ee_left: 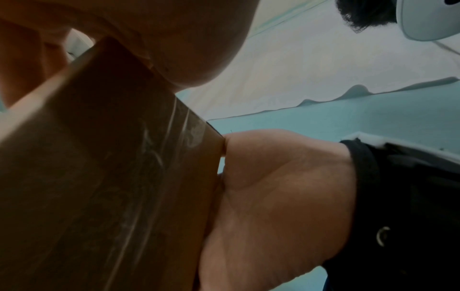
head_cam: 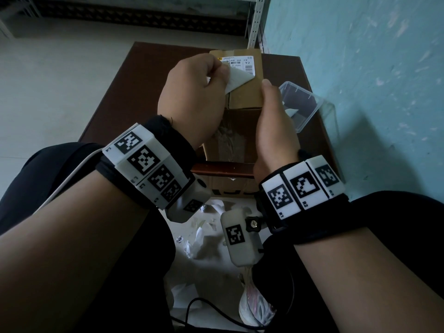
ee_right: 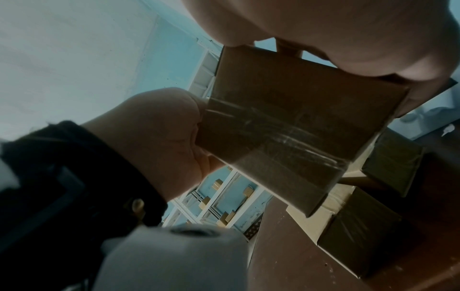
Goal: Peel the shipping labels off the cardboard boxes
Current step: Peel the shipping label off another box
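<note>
Both of your hands are on one cardboard box [head_cam: 242, 92], held up in the middle of the head frame over the brown table [head_cam: 115, 97]. Your left hand [head_cam: 192, 97] pinches the loose white corner of the shipping label [head_cam: 237, 78], which is curled back from the box's top face at upper centre; your knuckles hide the fingertips and the label's left part, so you cannot see how much is free. The rest of the label, with its barcodes, lies flat toward the far edge, its print too small to read. Your right hand [head_cam: 274, 121] grips the box's right side, thumb up along the edge, the other fingers hidden behind the cardboard. Just right of that hand a clear plastic container [head_cam: 305, 104] sits on the table, partly covered by it, with a pale scrap inside that is hard to make out. In the left wrist frame the box's taped side [ee_left: 112, 187] fills the left half, dark and blurred. In the right wrist frame more boxes [ee_right: 361, 222] lie on the table at lower right, cut off by the edge. White paper scraps [head_cam: 201, 231] litter the floor at lower centre of the head frame.
</note>
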Demonstrator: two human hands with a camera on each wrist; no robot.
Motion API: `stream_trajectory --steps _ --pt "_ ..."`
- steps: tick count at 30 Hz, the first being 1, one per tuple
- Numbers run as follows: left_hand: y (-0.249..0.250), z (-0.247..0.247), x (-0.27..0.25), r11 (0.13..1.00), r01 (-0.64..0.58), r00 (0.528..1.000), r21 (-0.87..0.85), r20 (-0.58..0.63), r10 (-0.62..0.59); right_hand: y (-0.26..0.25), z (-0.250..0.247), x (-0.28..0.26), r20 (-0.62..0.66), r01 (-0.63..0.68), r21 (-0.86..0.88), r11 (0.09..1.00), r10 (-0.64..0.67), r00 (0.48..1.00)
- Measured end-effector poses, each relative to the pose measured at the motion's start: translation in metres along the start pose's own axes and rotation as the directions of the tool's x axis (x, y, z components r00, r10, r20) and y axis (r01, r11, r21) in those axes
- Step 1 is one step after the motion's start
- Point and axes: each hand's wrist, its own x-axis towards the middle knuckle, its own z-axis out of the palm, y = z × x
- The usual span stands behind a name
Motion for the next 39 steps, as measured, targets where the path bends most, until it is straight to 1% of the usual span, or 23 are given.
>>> stream_trajectory --steps 16,23,27,33,39 --pt "0.0031 -0.0021 -0.0003 1.0 0.013 1.0 0.004 0.016 -0.013 -0.0009 0.0001 -0.0014 -0.005 -0.009 0.011 1.0 0.009 1.0" --pt "0.0013 -0.0016 -0.0002 1.0 -0.004 1.0 0.012 0.015 0.004 -0.0039 -0.0019 -0.0028 0.007 0.009 -0.037 0.999 -0.009 1.0" --pt "0.0 -0.0009 -0.0005 1.0 -0.015 1.0 0.015 0.009 0.015 -0.0028 -0.0011 -0.0022 0.007 -0.007 0.001 1.0 0.007 1.0" --pt "-0.0019 0.0012 -0.0014 0.999 -0.044 0.999 0.018 -0.001 0.044 -0.0007 0.0004 -0.0007 -0.005 -0.005 0.008 1.0 0.005 1.0" --pt "-0.0037 0.002 -0.0011 0.998 -0.06 0.998 0.02 -0.009 0.06 -0.0009 -0.001 0.0012 0.013 0.005 -0.007 1.0 -0.005 1.0"
